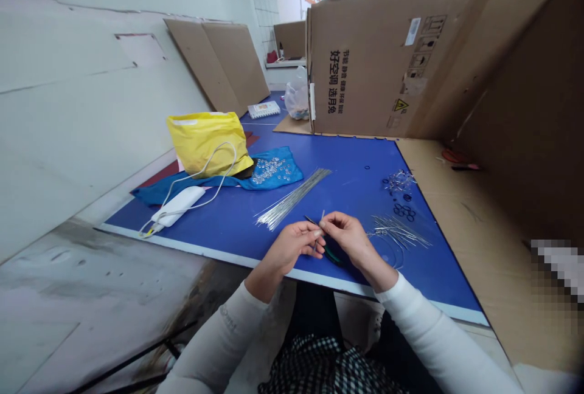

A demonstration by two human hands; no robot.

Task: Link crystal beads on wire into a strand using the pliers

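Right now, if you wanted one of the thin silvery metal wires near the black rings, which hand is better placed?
Probably the right hand: the scattered thin silvery metal wires near the small round black rings lie just to its right. The left hand would have to reach past it.

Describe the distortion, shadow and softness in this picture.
Head view: the cardboard box looks stretched toward the right edge, its inner side in shadow; the wire bundle looks bright; the thin piece between left hand and right hand is too small to make out clearly.
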